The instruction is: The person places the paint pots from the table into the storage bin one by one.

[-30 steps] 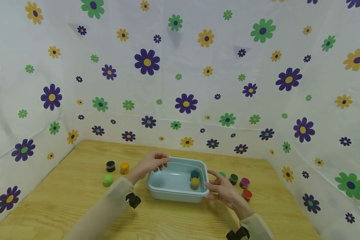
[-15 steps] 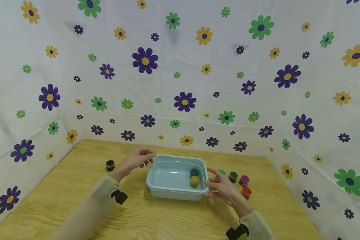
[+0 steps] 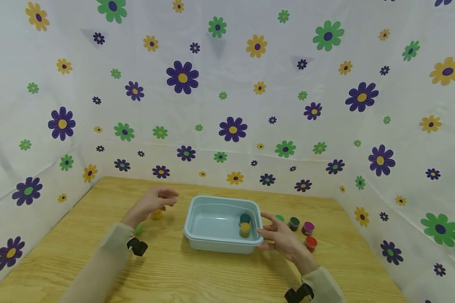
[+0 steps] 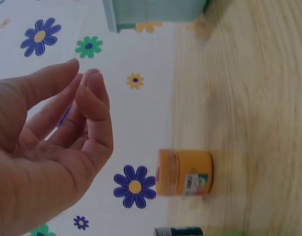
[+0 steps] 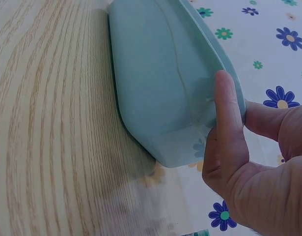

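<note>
A light blue plastic basin (image 3: 212,245) stands on the table with a teal paint jar (image 3: 244,219) and a yellow paint jar (image 3: 244,230) inside, at its right end. My right hand (image 3: 284,242) grips the basin's right rim, thumb and fingers on either side of the wall (image 5: 160,93). Left of the basin, my left hand (image 3: 153,203) is in the air with loosely bent fingers and holds nothing. Nearest to it is an orange paint jar (image 4: 185,172), partly covered by the hand in the head view. A light green jar (image 3: 138,229) shows beside the left wrist.
Right of the basin stand a dark green jar (image 3: 293,224), a magenta jar (image 3: 308,228), a red jar (image 3: 310,243) and a green jar (image 3: 279,218), partly behind the right hand. A dark jar (image 4: 178,231) shows at the left wrist view's bottom edge. Flowered cloth (image 3: 227,105) surrounds the wooden table.
My left hand has moved left from over the basin's left rim to above the orange jar, and now covers the black jar in the head view. The right hand stays on the basin.
</note>
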{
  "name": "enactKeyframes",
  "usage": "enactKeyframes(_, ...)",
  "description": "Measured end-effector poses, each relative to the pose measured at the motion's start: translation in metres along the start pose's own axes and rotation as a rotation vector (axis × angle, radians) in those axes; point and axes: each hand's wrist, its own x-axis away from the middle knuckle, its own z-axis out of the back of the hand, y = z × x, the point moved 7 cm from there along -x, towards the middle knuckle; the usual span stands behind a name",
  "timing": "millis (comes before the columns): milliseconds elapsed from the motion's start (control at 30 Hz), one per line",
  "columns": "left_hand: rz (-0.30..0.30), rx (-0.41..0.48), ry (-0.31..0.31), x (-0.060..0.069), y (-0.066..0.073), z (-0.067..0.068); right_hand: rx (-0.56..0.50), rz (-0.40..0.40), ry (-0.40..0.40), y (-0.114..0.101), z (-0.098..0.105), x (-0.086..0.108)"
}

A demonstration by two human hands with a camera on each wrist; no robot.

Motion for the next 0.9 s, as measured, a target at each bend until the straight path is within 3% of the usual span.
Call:
enactKeyframes(200, -0.032, -0.044, 0.042, 0.002, -0.008, 0.012, 0.002, -0.003, 0.005, 0.003, 0.001, -0.001)
enactKeyframes(433, 0.005, -0.138, 0.058, 0.008, -0.017, 0.022, 0.0, -0.003, 0.008, 0.003, 0.001, -0.002)
enactKeyframes(667, 0.024, -0.203, 0.022, 0.012, -0.024, 0.025, 0.001, -0.013, 0.012, 0.001, 0.001, -0.001)
enactKeyframes(900, 0.056, -0.145, -0.024, 0.015, -0.031, 0.024, -0.006, -0.013, -0.001, -0.001, 0.0, 0.0)
